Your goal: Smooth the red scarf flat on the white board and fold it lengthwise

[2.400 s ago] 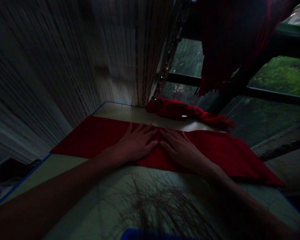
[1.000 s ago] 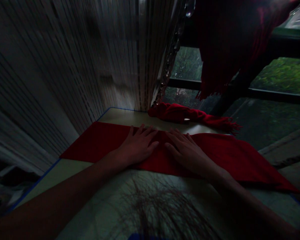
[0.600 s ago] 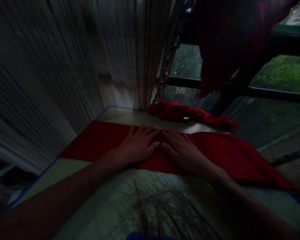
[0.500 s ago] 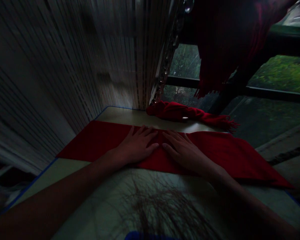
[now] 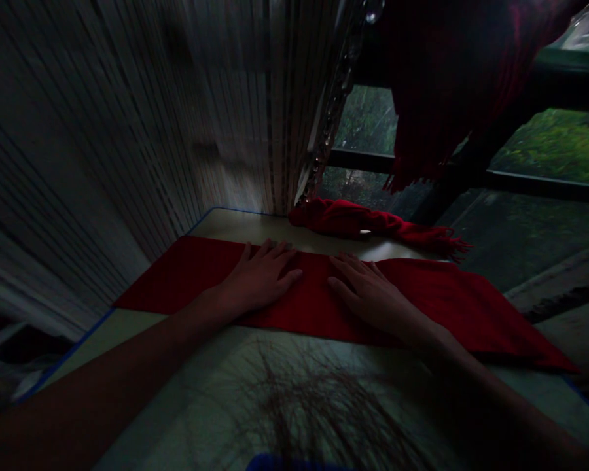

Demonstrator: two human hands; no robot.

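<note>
A long red cloth (image 5: 314,294), folded into a wide band, lies across the pale table with its right end reaching the table's edge. My left hand (image 5: 260,275) rests flat on it left of the middle, fingers spread and palm down. Also palm down, my right hand (image 5: 368,288) lies on the cloth right of the middle, with its fingers stretched out. A strip of bare red fabric shows between the two hands. Neither hand grips the cloth.
Behind the cloth lies a bunched red scarf (image 5: 373,221) with a fringed end. The table (image 5: 216,366) has a blue edge. A string curtain (image 5: 226,118) hangs at the left, and dark red fringed fabric (image 5: 432,131) hangs before the window (image 5: 550,144). Loose hair blurs the lower foreground.
My hands have slid apart over the cloth, the left one leftward and the right one a little rightward. The cloth and the scarf stay in place.
</note>
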